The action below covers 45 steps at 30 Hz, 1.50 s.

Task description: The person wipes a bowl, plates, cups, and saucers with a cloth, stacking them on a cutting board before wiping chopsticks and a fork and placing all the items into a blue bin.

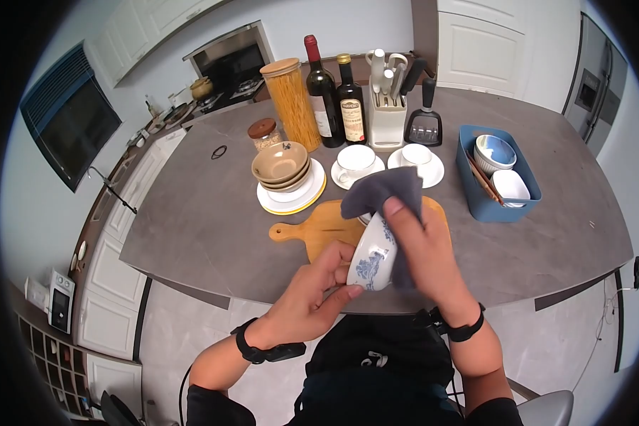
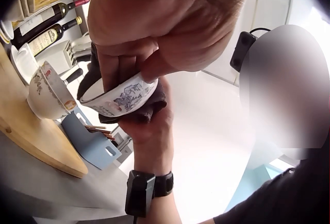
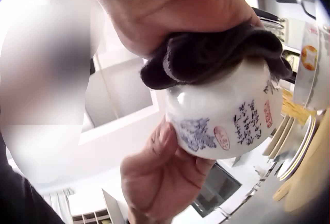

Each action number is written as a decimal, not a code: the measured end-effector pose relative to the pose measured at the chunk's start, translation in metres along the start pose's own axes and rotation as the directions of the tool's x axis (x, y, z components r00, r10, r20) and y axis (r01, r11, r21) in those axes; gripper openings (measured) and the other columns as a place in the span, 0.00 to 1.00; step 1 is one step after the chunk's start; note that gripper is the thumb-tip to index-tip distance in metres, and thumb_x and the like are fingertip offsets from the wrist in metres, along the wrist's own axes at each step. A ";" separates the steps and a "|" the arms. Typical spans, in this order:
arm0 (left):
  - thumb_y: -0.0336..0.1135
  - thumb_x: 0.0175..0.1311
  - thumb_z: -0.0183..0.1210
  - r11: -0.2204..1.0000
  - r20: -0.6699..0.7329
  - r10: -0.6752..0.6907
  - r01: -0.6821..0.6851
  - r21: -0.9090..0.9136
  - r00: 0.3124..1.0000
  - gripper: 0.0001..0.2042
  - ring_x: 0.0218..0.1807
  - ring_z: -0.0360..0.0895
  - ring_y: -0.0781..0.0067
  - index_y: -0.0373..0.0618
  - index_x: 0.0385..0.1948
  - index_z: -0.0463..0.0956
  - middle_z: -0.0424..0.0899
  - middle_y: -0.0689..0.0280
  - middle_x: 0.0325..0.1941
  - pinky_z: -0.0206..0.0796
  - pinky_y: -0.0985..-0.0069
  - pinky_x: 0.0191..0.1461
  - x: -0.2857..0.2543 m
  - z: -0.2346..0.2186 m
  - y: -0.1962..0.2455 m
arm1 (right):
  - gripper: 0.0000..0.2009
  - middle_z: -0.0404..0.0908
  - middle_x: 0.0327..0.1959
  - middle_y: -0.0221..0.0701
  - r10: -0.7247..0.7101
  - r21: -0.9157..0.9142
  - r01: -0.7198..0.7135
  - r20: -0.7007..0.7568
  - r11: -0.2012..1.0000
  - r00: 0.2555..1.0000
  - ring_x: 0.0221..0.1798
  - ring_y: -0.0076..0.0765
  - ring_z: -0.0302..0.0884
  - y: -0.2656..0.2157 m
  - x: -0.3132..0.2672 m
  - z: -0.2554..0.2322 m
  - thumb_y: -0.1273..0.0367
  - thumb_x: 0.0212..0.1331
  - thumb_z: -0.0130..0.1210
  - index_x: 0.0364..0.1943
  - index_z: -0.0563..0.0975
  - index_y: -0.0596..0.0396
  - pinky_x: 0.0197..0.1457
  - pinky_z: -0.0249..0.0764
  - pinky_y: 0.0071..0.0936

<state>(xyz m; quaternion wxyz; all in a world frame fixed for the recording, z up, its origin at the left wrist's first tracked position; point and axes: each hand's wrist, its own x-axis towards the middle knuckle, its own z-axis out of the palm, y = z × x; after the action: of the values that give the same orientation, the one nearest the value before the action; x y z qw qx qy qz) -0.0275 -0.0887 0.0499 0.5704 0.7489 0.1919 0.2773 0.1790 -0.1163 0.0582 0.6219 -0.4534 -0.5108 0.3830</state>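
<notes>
Tilted on its side, a white bowl with blue painted figures (image 1: 373,259) is above the near edge of the table. My left hand (image 1: 307,298) grips its rim, thumb outside and fingers reaching inside. A dark grey cloth (image 1: 383,190) is in my right hand (image 1: 429,259), bunched against the bowl's underside, as the right wrist view shows. Dark lettering and red seals (image 3: 221,137) mark the bowl's wall. Behind it, a second patterned bowl (image 2: 49,92) stands on the wooden cutting board (image 1: 316,228); in the head view the cloth and held bowl mostly hide it.
Left of the board, stacked brown bowls (image 1: 280,162) sit on plates (image 1: 309,201). Two white cups (image 1: 355,160) on saucers stand behind. Farther back are a pasta jar (image 1: 291,106), bottles (image 1: 323,99) and a knife block (image 1: 388,124). A blue bin (image 1: 500,206) holding bowls stands right.
</notes>
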 end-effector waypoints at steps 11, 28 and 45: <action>0.13 0.63 0.56 0.681 -0.118 0.449 -0.254 0.686 0.885 0.19 0.51 0.86 0.57 0.36 0.55 0.73 0.86 0.54 0.51 0.77 0.64 0.59 0.021 0.001 -0.011 | 0.23 0.81 0.61 0.31 0.542 0.746 -0.497 0.219 0.443 0.812 0.60 0.31 0.81 0.017 -0.044 0.021 0.54 0.78 0.48 0.66 0.71 0.55 0.62 0.79 0.33; 0.34 0.38 0.85 0.693 -0.008 0.449 -0.342 0.635 0.894 0.59 0.81 0.53 0.41 0.48 0.76 0.52 0.49 0.45 0.81 0.54 0.49 0.80 0.025 -0.008 -0.011 | 0.24 0.78 0.63 0.34 0.384 0.523 -0.423 0.189 0.740 0.904 0.61 0.29 0.78 0.023 -0.056 -0.015 0.62 0.78 0.53 0.70 0.67 0.60 0.64 0.77 0.31; 0.34 0.36 0.86 0.937 -0.144 0.163 -0.107 0.333 0.976 0.60 0.73 0.70 0.59 0.42 0.76 0.54 0.66 0.54 0.73 0.67 0.64 0.73 0.020 -0.003 -0.025 | 0.18 0.85 0.48 0.47 -0.449 -0.569 0.521 0.277 0.636 0.850 0.56 0.60 0.81 0.021 -0.044 -0.002 0.68 0.68 0.59 0.57 0.77 0.67 0.76 0.63 0.51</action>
<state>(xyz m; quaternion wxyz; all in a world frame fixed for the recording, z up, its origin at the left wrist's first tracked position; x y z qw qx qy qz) -0.0132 -0.0668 0.0302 0.4011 0.8174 0.2305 0.3434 0.1723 -0.1519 0.0251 0.4862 -0.4573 -0.7439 0.0340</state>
